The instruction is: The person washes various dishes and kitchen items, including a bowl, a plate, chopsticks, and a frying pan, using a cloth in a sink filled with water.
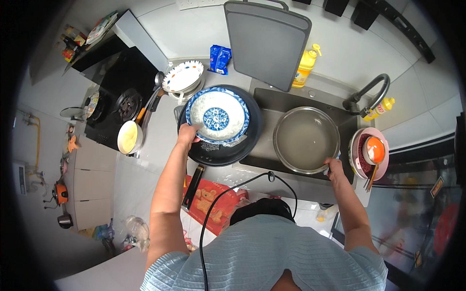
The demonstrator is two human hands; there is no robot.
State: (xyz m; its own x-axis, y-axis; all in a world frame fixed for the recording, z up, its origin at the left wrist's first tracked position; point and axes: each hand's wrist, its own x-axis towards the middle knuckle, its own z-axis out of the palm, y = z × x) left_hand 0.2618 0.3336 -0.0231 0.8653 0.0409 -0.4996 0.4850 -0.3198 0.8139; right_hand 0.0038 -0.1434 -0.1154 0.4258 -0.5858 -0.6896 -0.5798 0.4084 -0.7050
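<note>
My left hand (189,134) grips the near-left rim of a blue-and-white patterned plate (236,118), which is over a black frying pan (225,158). Some clear wet-looking matter and a crumpled clear piece show in the pan below the plate. At the near-right rim of a large metal basin (287,160) is my right hand (333,167), with a bit of light cloth showing at its fingers. The basin, with cloudy water in it, is at the dark sink (267,120). Whether my right fingers hold the rim or just the cloth is hard to tell.
A grey cutting board (267,40) leans on the wall behind the sink, beside a yellow pump bottle (305,69). A black faucet (378,91) stands at the right, near stacked bowls (384,145). The pan's handle (193,183) juts over the counter's front edge. A white bowl (128,140) sits left, by the stove.
</note>
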